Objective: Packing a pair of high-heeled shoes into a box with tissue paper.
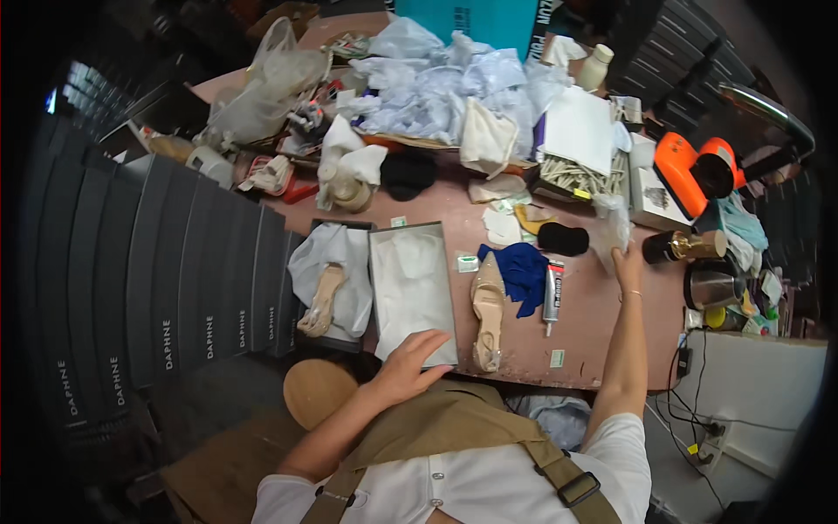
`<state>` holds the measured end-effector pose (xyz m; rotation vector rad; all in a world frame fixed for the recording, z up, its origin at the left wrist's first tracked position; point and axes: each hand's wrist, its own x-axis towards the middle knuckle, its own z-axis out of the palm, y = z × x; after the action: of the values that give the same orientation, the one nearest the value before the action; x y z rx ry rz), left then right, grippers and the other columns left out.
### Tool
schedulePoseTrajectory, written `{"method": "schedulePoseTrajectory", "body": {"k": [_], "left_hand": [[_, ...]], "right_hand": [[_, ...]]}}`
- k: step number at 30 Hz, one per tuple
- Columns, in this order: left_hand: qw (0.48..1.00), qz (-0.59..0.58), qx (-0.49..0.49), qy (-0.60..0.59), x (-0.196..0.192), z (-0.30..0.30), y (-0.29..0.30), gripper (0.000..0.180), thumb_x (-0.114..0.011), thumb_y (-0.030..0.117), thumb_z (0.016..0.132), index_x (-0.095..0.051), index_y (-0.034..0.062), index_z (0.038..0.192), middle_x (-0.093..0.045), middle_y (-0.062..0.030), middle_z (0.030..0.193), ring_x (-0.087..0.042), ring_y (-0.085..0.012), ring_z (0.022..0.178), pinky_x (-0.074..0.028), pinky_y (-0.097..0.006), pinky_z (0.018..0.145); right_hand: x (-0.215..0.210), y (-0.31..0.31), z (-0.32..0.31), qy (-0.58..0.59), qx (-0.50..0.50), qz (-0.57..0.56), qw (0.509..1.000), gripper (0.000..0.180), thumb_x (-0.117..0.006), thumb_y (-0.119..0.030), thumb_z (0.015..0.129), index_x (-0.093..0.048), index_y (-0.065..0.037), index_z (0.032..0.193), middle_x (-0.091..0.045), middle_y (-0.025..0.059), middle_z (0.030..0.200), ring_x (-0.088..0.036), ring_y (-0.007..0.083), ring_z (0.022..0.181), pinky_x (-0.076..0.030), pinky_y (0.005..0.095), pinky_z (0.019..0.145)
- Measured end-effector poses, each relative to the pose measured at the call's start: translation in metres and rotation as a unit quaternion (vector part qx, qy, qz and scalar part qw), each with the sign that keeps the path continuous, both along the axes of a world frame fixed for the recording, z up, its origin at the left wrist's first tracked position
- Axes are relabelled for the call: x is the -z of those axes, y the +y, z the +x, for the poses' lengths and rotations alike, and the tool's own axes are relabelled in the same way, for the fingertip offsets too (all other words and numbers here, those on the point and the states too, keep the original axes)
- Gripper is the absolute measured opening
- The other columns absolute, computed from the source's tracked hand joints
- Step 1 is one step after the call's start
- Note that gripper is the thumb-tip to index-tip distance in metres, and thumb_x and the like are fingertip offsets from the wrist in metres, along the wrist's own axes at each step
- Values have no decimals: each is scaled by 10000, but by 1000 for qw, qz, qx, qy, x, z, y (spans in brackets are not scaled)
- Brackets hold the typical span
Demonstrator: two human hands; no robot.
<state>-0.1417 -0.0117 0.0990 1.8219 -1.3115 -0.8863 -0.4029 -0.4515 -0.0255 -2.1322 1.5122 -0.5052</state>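
**Two hands, two ends of a crowded shoe bench**

A person in an apron leans over a reddish tabletop (576,332) strewn with paper and tools. The left hand (410,367) lies flat, fingers spread and gripping nothing, on the near corner of an open grey shoe box lid (410,293) lined with white tissue. The right arm is stretched out nearly straight, and the right hand (627,266) closes on the lower edge of a clear plastic bag (609,229) near the far right of the tabletop. Between the two hands a beige high-heeled shoe (487,313) rests on its side, toe toward the person, touching a blue cloth (524,272); a glue tube (553,293) lies just beside the cloth. A second beige shoe (321,301) sits on tissue in the box (336,279) to the left.

The likely hazard is the reach: drawing the bag back could drag the black pad (563,238) or nearby paper scraps, or sweep the forearm across the glue tube. Weight on the lid's corner, which sits at the table's edge, might tip it.
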Motion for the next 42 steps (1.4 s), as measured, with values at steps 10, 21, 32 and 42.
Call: {"method": "schedulePoseTrajectory", "body": {"k": [10,21,32,42], "left_hand": [[902,-14,305,-304,-105,13,-65,351,-708,190,648,-616,81,968,-544,-102,1147,-342,-279,1310,-159,-649,1057],[837,-12,-236,494,14,64,93,248,-639,-17,782,-566,50,1010,-629,-61,936,-610,-127,847,-497,-279,734],[894,-72,-352,267,36,115,89,244,-583,75,899,-589,-43,1112,-634,-48,984,-575,-87,857,-467,-227,756],[813,-111,-386,421,38,134,97,318,-512,104,941,-495,-7,1239,-610,-101,1115,-614,-162,954,-513,-292,820]], "right_hand": [[-238,238,105,63,-671,116,730,236,-650,-84,689,-557,-29,899,-575,125,819,-581,344,716,-481,443,655],[-164,264,45,-216,-148,482,836,245,-641,-32,770,-588,-15,1008,-623,6,883,-575,98,769,-463,251,696],[-149,286,31,-16,-287,324,901,106,-625,-43,758,-556,17,812,-628,107,793,-570,127,723,-467,264,689],[-114,277,27,-227,-181,279,915,525,-736,-210,767,-497,2,1183,-574,133,1181,-640,262,909,-506,375,829]]}}
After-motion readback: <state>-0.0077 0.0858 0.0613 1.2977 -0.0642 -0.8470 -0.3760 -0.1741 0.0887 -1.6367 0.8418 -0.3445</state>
